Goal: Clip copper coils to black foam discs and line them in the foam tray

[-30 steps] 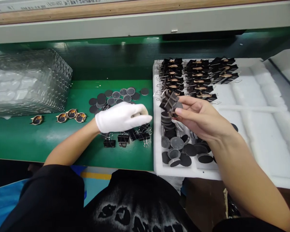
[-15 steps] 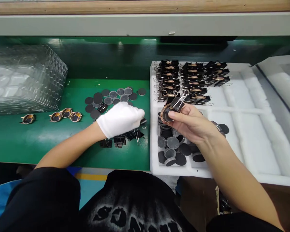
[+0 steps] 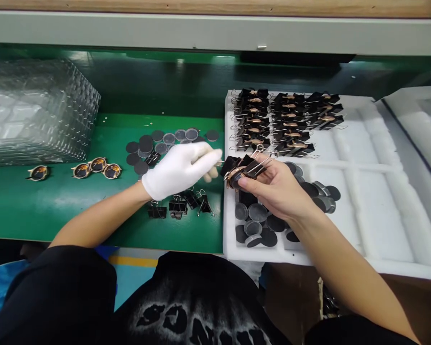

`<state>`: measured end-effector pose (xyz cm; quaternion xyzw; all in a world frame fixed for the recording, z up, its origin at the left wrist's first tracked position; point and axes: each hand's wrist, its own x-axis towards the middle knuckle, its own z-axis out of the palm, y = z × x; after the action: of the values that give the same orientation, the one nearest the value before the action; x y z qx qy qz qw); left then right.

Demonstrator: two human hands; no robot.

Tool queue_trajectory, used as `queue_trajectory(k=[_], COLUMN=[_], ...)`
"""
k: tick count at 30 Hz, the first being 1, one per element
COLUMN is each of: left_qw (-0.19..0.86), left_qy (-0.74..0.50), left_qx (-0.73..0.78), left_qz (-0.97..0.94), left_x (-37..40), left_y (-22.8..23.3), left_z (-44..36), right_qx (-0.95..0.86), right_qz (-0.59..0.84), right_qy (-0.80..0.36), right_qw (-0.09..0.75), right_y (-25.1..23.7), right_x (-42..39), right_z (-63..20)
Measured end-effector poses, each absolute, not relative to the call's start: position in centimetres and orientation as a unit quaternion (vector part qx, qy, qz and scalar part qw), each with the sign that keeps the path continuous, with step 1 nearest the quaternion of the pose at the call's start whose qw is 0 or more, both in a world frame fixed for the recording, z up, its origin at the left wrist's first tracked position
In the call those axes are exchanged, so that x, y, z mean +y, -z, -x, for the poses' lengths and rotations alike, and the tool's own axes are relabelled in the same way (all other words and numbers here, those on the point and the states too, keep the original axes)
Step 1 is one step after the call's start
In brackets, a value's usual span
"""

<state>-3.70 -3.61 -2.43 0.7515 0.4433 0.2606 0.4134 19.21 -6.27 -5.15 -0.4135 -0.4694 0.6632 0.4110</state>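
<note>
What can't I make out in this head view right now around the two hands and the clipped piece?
- Clipped piece: its round part is mostly covered by the binder clips and the right hand.
- Left hand: the glove hides its grip; whether it holds a clip is unclear.
- Discs in the foam tray: some lie under the right hand.
- Stacked plastic trays: cut off by the left edge.

We see a white cloth glove on the left hand (image 3: 179, 170), matt black clips (image 3: 246, 166) with shiny wire handles in the bare right hand (image 3: 276, 189), and beneath both a smooth green worktop (image 3: 57, 201) and rough white foam tray (image 3: 373, 191).
</note>
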Motion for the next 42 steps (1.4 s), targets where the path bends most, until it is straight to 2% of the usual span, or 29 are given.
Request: queue_trajectory(k=[3, 6, 9, 14, 18, 21, 27, 36, 40, 42], left_qw=[0.289, 0.156, 0.129, 0.162, 0.291, 0.37, 0.426, 0.454, 0.472, 0.522], left_qy=[-0.176, -0.149, -0.148, -0.152, -0.187, -0.207, -0.211, -0.24, -0.211, -0.183], left_qx=[0.398, 0.419, 0.447, 0.447, 0.48, 0.481, 0.45, 0.442, 0.44, 0.422], left_qz=[-0.853, -0.882, -0.873, -0.866, -0.806, -0.767, -0.756, -0.736, -0.735, -0.718], left_x=[-3.5, -3.8, -4.1, -3.7, -3.5, -3.8, -4.5, -5.0, -4.6, -4.3], left_y=[2.5, 2.7, 3.1, 3.5, 2.8, 2.2, 2.3, 3.1, 3.0, 2.9], left_z=[4.2, 4.1, 3.8, 3.7, 3.6, 3.3, 2.7, 2.2, 2.5, 2.8], right_qx=[-0.484, -0.497, -0.512, -0.491, -0.403, -0.369, -0.333, -0.381, -0.368, -0.385], right_qz=[0.409, 0.399, 0.398, 0.419, 0.453, 0.444, 0.457, 0.48, 0.467, 0.447], right_qy=[-0.662, -0.664, -0.658, -0.64, -0.61, -0.603, -0.636, -0.589, -0.605, -0.593], right_qw=[0.401, 0.391, 0.384, 0.417, 0.511, 0.551, 0.525, 0.527, 0.529, 0.548], right_y=[5.1, 5.0, 4.9, 5.2, 5.3, 5.3, 5.2, 5.8, 6.0, 6.1], right_x=[-6.3, -6.3, -6.3, -6.4, -5.9, -5.6, -5.8, -6.0, -6.2, -6.3], right_z=[-19.4, -19.5, -19.4, -19.2, -19.1, -19.1, -18.8, -18.4, -18.2, -18.1])
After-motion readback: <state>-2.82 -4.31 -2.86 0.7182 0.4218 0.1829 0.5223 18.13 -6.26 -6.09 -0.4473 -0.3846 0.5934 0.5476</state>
